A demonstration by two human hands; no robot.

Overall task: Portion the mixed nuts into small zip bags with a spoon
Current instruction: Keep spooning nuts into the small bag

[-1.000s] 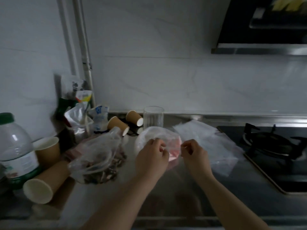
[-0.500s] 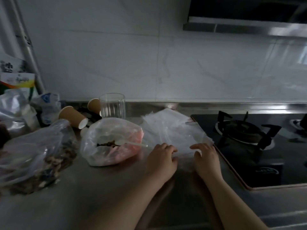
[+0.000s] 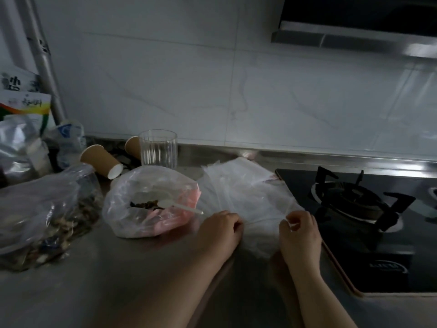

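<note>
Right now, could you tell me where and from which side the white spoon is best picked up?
Take the white spoon by the free end of its handle, coming from the right. Its bowl lies inside the open bag of nuts, while the thin handle pokes out over the bag's right edge toward the left hand, so a fingertip pinch there looks easiest.

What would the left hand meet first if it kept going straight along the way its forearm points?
Likely the fanned stack of clear small zip bags that the left hand already pinches at the near edge; beyond it lies the steel counter's back edge. Depth is unclear.
</note>
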